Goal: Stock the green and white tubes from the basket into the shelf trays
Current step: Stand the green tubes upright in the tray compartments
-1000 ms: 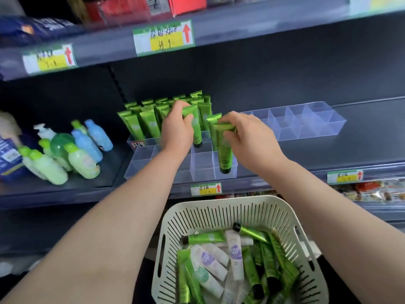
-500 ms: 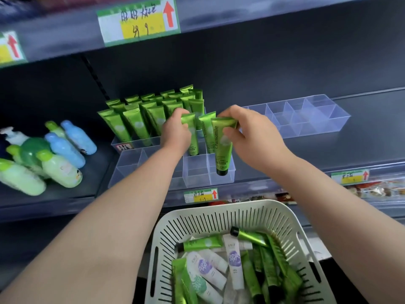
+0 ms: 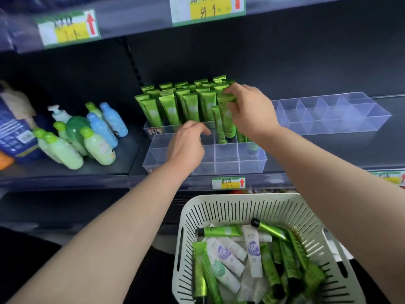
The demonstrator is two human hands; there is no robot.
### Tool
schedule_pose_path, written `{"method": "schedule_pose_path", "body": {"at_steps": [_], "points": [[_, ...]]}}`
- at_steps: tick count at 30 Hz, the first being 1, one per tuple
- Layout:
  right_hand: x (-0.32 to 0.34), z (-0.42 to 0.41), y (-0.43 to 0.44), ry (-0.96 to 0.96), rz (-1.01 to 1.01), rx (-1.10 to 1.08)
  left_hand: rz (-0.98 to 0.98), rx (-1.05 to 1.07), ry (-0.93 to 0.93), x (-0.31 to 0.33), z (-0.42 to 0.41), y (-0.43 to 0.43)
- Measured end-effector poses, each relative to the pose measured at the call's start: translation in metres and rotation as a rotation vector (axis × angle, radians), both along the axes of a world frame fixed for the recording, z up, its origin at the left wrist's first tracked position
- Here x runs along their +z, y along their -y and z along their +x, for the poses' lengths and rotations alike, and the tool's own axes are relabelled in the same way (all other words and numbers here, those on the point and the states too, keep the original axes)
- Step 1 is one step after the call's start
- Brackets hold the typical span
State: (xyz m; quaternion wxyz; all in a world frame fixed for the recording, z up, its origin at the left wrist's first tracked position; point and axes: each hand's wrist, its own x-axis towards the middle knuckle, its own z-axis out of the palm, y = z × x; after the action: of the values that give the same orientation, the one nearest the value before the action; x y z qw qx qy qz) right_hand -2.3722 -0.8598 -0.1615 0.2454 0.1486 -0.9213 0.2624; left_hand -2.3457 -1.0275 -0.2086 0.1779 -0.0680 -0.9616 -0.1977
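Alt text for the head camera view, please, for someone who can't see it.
A person's right hand pinches the top of a green tube standing in a clear tray on a shelf. The left hand hovers empty over the tray; below, a basket holds more green and white tubes.

Head view, near, looking forward-down at shelf [image 3: 306, 159] and basket [image 3: 219, 207]

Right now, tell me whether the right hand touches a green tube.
Touching. Head view shows the right hand pinching the green tube at its top.
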Motion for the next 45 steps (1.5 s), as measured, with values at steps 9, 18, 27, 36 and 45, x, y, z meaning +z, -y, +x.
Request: {"method": "schedule_pose_path", "body": {"at_steps": [9, 18, 27, 36, 45], "points": [[-0.02, -0.016, 0.01, 0.114, 0.132, -0.075, -0.127, -0.109, 0.023, -0.011, 0.013, 0.011], [-0.027, -0.016, 0.003, 0.094, 0.189, -0.079, -0.078, -0.13, 0.041, -0.01, 0.017, 0.001], [-0.043, 0.03, -0.013, -0.165, 0.271, -0.045, -0.124, -0.193, 0.017, -0.019, 0.033, -0.013], [-0.13, 0.109, -0.05, -0.008, 0.349, 0.008, -0.147, -0.338, 0.045, -0.089, 0.084, -0.026], [-0.228, 0.165, -0.065, 0.586, 0.535, 0.055, -0.103, -0.248, 0.447, -0.178, 0.149, -0.036]]}}
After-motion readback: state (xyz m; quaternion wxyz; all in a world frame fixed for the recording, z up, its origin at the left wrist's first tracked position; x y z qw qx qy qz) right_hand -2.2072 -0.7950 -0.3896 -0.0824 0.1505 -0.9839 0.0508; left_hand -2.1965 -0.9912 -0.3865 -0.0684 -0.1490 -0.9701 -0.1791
